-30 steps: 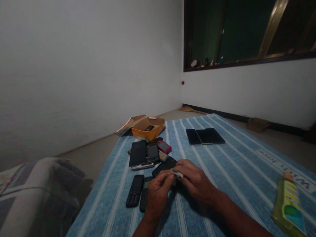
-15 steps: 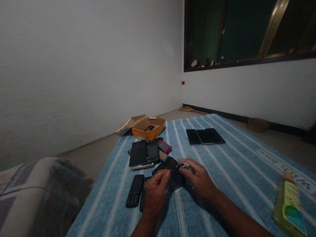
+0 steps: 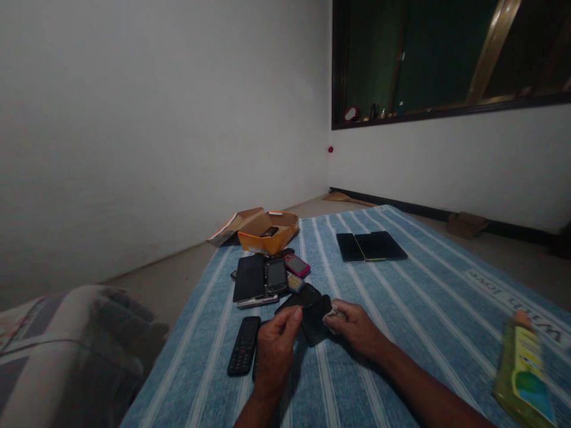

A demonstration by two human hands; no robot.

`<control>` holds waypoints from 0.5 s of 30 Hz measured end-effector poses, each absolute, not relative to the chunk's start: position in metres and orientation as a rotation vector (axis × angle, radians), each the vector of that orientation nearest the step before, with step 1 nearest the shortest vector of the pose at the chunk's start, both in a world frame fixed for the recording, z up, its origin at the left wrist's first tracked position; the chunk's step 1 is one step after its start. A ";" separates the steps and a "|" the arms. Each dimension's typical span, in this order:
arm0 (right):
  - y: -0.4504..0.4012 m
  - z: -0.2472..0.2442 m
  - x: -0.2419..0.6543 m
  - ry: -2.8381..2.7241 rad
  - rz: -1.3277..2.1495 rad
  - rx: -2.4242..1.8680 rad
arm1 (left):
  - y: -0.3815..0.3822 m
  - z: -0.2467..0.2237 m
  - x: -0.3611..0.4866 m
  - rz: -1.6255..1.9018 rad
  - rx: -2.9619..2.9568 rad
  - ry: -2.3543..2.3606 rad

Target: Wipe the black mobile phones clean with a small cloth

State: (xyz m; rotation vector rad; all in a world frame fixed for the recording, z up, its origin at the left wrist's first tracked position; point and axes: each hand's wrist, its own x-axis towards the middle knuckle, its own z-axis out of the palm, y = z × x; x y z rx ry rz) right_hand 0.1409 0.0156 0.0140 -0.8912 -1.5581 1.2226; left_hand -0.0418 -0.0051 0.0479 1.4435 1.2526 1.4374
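My left hand pinches the left edge of a flat black phone, held tilted above the striped cloth. My right hand is closed on a crumpled whitish wipe, which touches the phone's right edge. Just behind lies another black phone, partly covered by the held one. Left of my left hand is a black keypad phone; a second dark phone beside it is mostly hidden under the hand. Farther back, several phones lie in a pile, among them a pink one and a dark touchscreen phone.
An open orange cardboard box with a small phone inside stands at the back left. Three dark flat devices lie at the back right. A bottle of yellow-green liquid is at the right. Blue striped cloth covers the surface.
My right hand with the wipe has moved from the top of the held phone down to its right edge. More of the phone's black face shows. My left hand has shifted slightly left.
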 end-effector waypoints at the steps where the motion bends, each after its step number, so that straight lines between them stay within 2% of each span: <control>1: 0.016 0.013 0.142 -1.571 1.216 -0.888 | -0.005 0.048 -0.042 1.433 1.447 1.247; 15: 0.022 0.052 0.186 -2.280 0.458 -1.052 | -0.005 0.028 -0.035 1.272 1.505 1.247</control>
